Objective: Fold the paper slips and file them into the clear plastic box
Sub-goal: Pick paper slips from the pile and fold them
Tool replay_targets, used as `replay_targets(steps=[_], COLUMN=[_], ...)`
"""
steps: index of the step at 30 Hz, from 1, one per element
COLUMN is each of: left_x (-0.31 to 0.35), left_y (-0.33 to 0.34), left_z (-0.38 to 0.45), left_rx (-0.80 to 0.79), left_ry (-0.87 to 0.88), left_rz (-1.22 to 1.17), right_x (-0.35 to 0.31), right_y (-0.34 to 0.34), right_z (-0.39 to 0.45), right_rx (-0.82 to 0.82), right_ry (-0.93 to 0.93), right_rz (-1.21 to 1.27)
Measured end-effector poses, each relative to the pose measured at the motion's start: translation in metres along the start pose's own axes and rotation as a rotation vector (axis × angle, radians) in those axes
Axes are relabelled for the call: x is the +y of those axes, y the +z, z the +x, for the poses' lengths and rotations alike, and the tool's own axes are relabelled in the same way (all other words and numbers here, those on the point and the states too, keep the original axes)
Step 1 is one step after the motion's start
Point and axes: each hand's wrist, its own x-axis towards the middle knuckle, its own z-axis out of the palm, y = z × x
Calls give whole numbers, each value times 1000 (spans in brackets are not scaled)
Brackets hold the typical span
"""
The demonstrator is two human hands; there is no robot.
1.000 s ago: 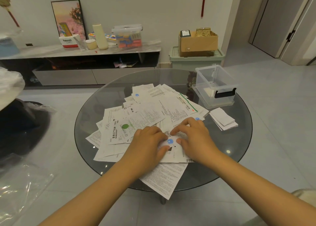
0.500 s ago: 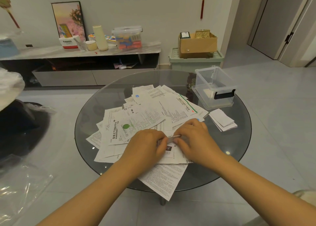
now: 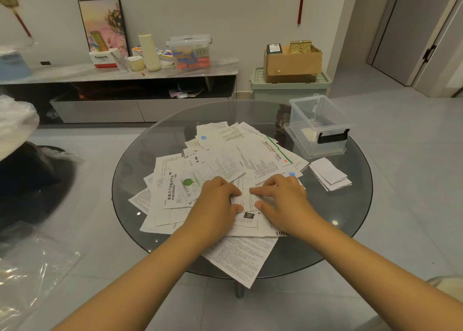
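Note:
A loose heap of printed paper slips [image 3: 225,160] covers the middle of a round glass table [image 3: 350,230]. Near its front, my left hand [image 3: 216,200] and my right hand [image 3: 280,198] both pinch one small white slip [image 3: 246,199], which lies folded over between thumbs and fingers on top of the heap. The clear plastic box [image 3: 318,125] with a black latch stands open at the table's far right, holding a little paper at its bottom. A small stack of folded slips [image 3: 329,174] lies just in front of the box.
One long slip [image 3: 240,258] hangs over the table's near edge. Behind the table stand a low TV bench [image 3: 120,90] with boxes and bottles, and a green bin [image 3: 290,87] with a cardboard box on top. Clear plastic wrap [image 3: 30,273] lies on the floor at left.
The slip between my hands has been folded: its near edge was lifted and brought over, and the blue logo seen before is now hidden. Both hands shifted slightly away from me.

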Motion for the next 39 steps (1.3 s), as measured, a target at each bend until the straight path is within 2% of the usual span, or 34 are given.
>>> replay_targets(steps=[4, 11, 15, 19, 22, 27, 33, 36, 39], left_x=[2, 9, 14, 20, 29, 42, 50, 55, 60], left_y=[-6, -7, -9, -12, -9, -4, 2, 6, 6], left_z=[4, 0, 4, 6, 6, 11, 18, 23, 26], left_rx=[-39, -12, 41, 9, 17, 40, -15, -10, 12], left_ry=[-39, -81, -151, -265, -297, -228, -194, -178, -238], left_rz=[-5, -226, -471, -828, -969, -929, -908, -883, -870], right_x=[-3, -5, -2, 2, 9, 21, 33, 47, 65], right_y=[-3, -8, -17, -30, -39, -54, -64, -66, -69], right_z=[2, -3, -9, -11, -11, -15, -19, -17, -9], right_rx=[-23, 29, 48, 46, 37, 16, 11, 169, 383], right_ry=[10, -9, 12, 70, 138, 221, 213, 268, 329], right_rz=[11, 211, 289, 301, 361, 421, 448, 409, 407])
